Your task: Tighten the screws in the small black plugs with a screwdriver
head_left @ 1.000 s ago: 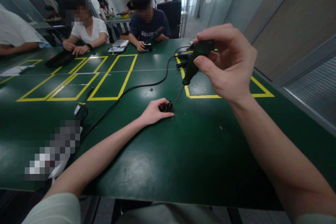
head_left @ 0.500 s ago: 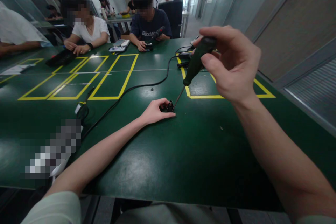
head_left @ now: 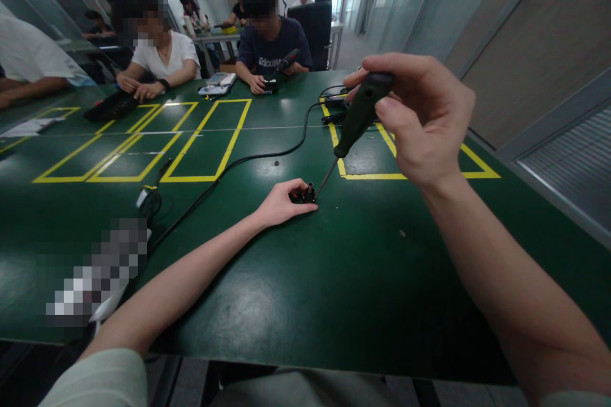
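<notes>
My right hand (head_left: 420, 124) is closed round the dark green handle of a screwdriver (head_left: 358, 117). Its thin shaft slants down and left, and the tip meets a small black part (head_left: 307, 193) on the green table (head_left: 334, 280). My left hand (head_left: 281, 202) lies on the table with thumb and fingers pinched on that small part, holding it in place. Most of the part is hidden by my fingers.
A black cable (head_left: 258, 156) runs across the table from a plug (head_left: 147, 200) at the left towards black items (head_left: 334, 108) at the far right. Yellow tape rectangles (head_left: 200, 140) mark the tabletop. Two people (head_left: 162, 51) sit at the far edge with a third person's arm at the left.
My right hand has shifted slightly down and its fingers have turned on the screwdriver handle. The left hand and the small part have stayed put.
</notes>
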### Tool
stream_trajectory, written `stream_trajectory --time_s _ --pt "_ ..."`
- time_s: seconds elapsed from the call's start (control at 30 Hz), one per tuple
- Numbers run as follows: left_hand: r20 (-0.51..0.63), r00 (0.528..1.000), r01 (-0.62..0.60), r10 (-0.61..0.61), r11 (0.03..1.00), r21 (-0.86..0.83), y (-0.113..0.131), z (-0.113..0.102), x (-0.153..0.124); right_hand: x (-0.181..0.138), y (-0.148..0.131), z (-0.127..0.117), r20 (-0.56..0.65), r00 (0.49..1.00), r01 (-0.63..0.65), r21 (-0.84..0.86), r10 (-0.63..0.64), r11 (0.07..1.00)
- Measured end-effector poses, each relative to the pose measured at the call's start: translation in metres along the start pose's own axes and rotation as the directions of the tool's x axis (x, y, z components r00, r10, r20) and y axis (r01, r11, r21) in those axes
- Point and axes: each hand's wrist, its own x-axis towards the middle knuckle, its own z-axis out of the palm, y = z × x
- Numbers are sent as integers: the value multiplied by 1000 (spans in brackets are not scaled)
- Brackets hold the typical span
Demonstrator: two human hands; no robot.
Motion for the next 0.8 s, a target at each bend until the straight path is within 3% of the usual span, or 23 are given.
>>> stream_trajectory --time_s 0.17,0.4,0.6,0.8 --pt "-4 1000 3 -3 1000 -12 0 0 0 0 3 0 -98 993 56 -127 -69 990" --pt "4 1000 14 -14 1000 -10 1 0 0 -2 7 -2 -62 997 44 -51 -47 998" --pt "5 1000 15 -15 1000 -6 4 -1 0 1 5 -2 -110 988 96 -149 -112 984" --pt "3 1000 20 -20 1000 -7 5 0 0 0 6 -2 -79 995 51 -73 -57 996"
